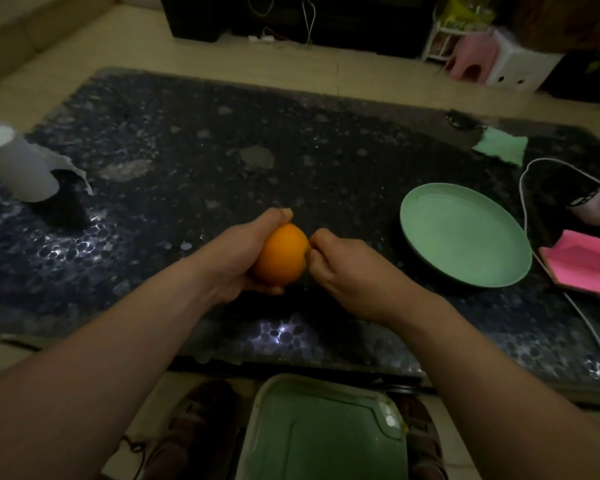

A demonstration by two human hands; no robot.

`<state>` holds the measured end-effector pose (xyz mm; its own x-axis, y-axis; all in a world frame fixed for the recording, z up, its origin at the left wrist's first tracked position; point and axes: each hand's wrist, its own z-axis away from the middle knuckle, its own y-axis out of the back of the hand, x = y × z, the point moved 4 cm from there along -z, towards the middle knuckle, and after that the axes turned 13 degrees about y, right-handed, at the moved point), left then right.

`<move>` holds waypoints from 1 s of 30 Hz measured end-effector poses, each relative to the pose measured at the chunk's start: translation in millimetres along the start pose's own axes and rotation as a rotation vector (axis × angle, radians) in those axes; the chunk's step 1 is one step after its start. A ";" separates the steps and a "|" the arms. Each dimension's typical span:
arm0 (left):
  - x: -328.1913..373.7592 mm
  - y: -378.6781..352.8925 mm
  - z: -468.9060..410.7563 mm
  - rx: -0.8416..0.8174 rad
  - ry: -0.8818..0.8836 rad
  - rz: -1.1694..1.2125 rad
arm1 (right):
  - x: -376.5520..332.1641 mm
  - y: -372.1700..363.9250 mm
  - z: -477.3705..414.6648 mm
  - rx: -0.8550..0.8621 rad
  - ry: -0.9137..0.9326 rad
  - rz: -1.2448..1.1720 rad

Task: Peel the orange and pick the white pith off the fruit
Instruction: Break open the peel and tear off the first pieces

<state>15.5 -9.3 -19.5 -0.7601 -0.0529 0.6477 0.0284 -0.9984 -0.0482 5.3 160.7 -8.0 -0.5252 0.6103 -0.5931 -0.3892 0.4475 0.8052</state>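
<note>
the left hand (238, 258) curled round the orange (280, 254), fingertips over its top and thumb beneath, holding it above the table (187, 150). the right hand (343, 268) had its fingers bent in, thumb tip pressed against the fruit's right side (whether the peel had broken there was too dim to tell). a green plate (465, 233) sat to the right, well apart. a white roll (18, 164) stood at far left, and a green bin (323, 431) lay below the table's near edge.

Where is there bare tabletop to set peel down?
Open table between the paper roll and the left hand, and behind the orange. The green plate holds nothing. Crowded at the right edge: cable, pink pad, green cloth.
</note>
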 end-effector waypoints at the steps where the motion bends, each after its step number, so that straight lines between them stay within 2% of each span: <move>1: 0.4 -1.9 0.4 0.018 -0.019 -0.030 | 0.4 -0.6 -0.9 -0.011 -0.003 0.037; 6: 2.4 -5.0 -2.1 0.040 -0.040 -0.068 | 3.0 1.7 -2.8 0.017 -0.039 -0.052; 10: 2.9 0.6 -7.6 0.021 -0.003 -0.014 | 7.0 2.8 -1.0 0.096 -0.048 -0.211; 13: 3.4 5.5 -10.5 -0.026 0.027 0.029 | 7.5 5.9 0.5 0.098 -0.035 -0.236; 17: 1.1 6.1 -13.0 -0.082 0.020 0.099 | 4.5 6.9 0.6 0.114 0.019 -0.067; 19: -0.5 3.8 -12.7 -0.066 -0.006 0.110 | -2.2 6.6 -0.1 0.135 0.061 0.114; 21: -2.9 2.5 -10.4 -0.054 -0.009 0.105 | -9.8 8.8 -0.9 0.176 0.075 0.161; 22: -4.4 3.2 -9.1 -0.062 0.005 0.133 | -12.0 10.7 -0.8 0.216 0.051 0.073; 24: -7.2 4.4 -5.6 -0.110 0.051 0.221 | -12.7 10.7 -0.2 0.314 -0.044 -0.297; 27: -10.2 3.2 -0.4 -0.207 0.088 0.350 | -5.5 -2.7 -0.3 0.441 -0.308 -0.943; 28: -10.8 3.5 0.7 -0.220 0.086 0.393 | -0.8 -5.8 0.0 0.480 -0.384 -1.075; 29: -11.0 4.4 1.7 -0.222 0.080 0.428 | 3.9 -7.2 0.1 0.494 -0.426 -1.090; 30: -10.7 5.7 1.9 -0.216 0.071 0.453 | 7.9 -6.2 -0.7 0.465 -0.416 -0.962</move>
<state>24.9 -14.5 -25.3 -0.7450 -0.4707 0.4726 0.2359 -0.8487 -0.4733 3.0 162.2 -17.7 0.1629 0.0148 -0.9865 -0.1317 0.9913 -0.0069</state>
